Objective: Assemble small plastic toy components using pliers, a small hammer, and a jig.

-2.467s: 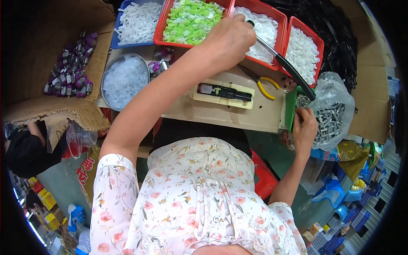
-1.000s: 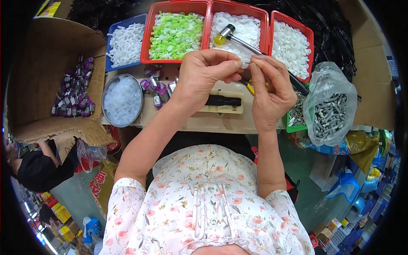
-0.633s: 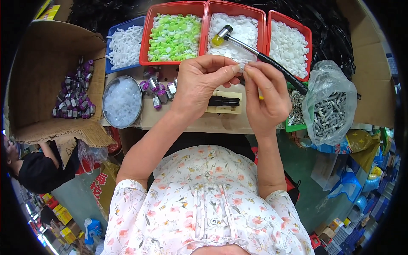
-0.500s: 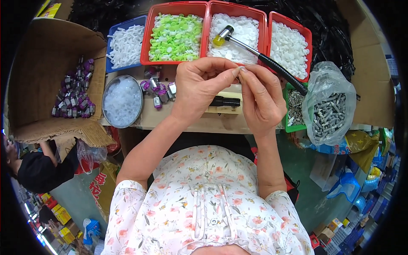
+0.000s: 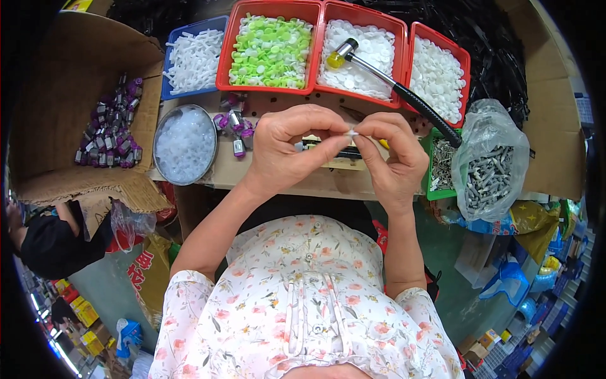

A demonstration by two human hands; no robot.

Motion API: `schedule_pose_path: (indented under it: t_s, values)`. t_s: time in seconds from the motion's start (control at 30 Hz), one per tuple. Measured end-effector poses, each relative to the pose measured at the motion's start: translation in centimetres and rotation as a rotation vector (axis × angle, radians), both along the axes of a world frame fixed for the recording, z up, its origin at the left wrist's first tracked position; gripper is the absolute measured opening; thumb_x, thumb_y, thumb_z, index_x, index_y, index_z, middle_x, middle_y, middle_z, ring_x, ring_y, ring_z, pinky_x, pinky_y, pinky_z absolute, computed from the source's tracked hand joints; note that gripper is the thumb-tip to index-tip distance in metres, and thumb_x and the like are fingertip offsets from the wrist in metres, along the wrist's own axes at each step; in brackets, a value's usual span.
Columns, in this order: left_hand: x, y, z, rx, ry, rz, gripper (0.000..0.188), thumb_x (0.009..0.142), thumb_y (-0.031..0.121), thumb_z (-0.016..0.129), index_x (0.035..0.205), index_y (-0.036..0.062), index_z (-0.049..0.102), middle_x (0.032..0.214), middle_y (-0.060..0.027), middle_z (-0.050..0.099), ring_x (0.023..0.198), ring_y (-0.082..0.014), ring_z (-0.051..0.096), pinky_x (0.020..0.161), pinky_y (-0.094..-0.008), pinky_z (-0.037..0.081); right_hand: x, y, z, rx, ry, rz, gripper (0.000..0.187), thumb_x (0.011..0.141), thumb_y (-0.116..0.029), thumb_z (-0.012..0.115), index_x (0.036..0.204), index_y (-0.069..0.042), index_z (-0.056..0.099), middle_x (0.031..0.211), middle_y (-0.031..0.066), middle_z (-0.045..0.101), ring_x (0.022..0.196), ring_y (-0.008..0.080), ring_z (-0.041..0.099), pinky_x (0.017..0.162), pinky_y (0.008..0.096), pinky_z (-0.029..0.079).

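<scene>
My left hand (image 5: 293,148) and my right hand (image 5: 394,155) meet above the workbench (image 5: 271,177), fingertips pinched together on a small white plastic piece (image 5: 351,133). Both hands hold it between thumb and forefinger. Under them lies a cream jig with a black bar (image 5: 334,158), partly hidden by my fingers. Just beyond my hands, a hammer (image 5: 391,82) with a yellow-and-black head rests across the red trays.
Red trays hold green caps (image 5: 270,50) and white discs (image 5: 360,57), (image 5: 439,76); a blue tray (image 5: 192,60) holds white pieces. A round tin (image 5: 185,144), purple-capped parts (image 5: 232,126), a cardboard box (image 5: 107,129), and a bag of grey pins (image 5: 492,177) surround the bench.
My left hand came back from the red trays and my right hand rose from the bench edge. Both now pinch the small white piece closer together in front of me.
</scene>
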State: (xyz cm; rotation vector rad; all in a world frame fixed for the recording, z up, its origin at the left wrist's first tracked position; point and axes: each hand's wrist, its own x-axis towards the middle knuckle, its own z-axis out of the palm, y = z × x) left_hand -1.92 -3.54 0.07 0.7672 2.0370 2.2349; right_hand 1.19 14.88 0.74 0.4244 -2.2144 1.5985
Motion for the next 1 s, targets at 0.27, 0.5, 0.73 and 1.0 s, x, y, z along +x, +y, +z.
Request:
schedule_pose_path:
  t_s: [0.27, 0.5, 0.73, 1.0]
  values:
    - [0.9, -1.3, -0.3, -0.227, 0.066, 0.049, 0.028, 0.075, 0.0, 0.081, 0.101, -0.0036, 0.072, 0.094, -0.0123, 0.071, 0.084, -0.0166, 0.067, 0.072, -0.027, 0.054, 0.8, -1.0, -0.6, 0.063, 0.01, 0.022, 0.019, 0.076, 0.011, 0.072, 0.093, 0.002, 0.069, 0.093, 0.0103, 0.065, 0.08, 0.017, 0.064, 0.07, 0.0266, 0.05]
    - [1.3, -1.9, -1.4, -0.378, 0.292, 0.204, 0.03, 0.073, 0.008, 0.083, 0.099, -0.0019, 0.072, 0.091, -0.0133, 0.068, 0.077, -0.0243, 0.066, 0.067, -0.032, 0.053, 0.9, -1.2, -2.7, 0.261, 0.08, 0.01, 0.019, 0.075, 0.009, 0.073, 0.091, 0.0, 0.07, 0.091, 0.01, 0.064, 0.076, 0.0209, 0.064, 0.065, 0.0303, 0.05]
    - [3.0, -3.3, -3.4, -0.565, 0.534, 0.288, 0.032, 0.068, 0.01, 0.083, 0.095, 0.0013, 0.07, 0.095, -0.0096, 0.065, 0.088, -0.0283, 0.062, 0.076, -0.0395, 0.051, 0.5, -1.6, -3.1, 0.43, 0.121, 0.022, 0.017, 0.072, 0.002, 0.074, 0.088, -0.002, 0.069, 0.093, 0.0101, 0.063, 0.082, 0.0273, 0.062, 0.072, 0.0366, 0.047]
    - [4.1, -3.0, -4.8, -0.653, 0.662, 0.284, 0.035, 0.067, 0.012, 0.083, 0.099, 0.0044, 0.071, 0.104, -0.0085, 0.063, 0.096, -0.0284, 0.06, 0.078, -0.041, 0.049, 0.5, -2.0, -3.0, 0.528, 0.073, 0.048, 0.016, 0.073, 0.001, 0.073, 0.087, -0.003, 0.067, 0.094, 0.0089, 0.062, 0.087, 0.0281, 0.061, 0.075, 0.0381, 0.046]
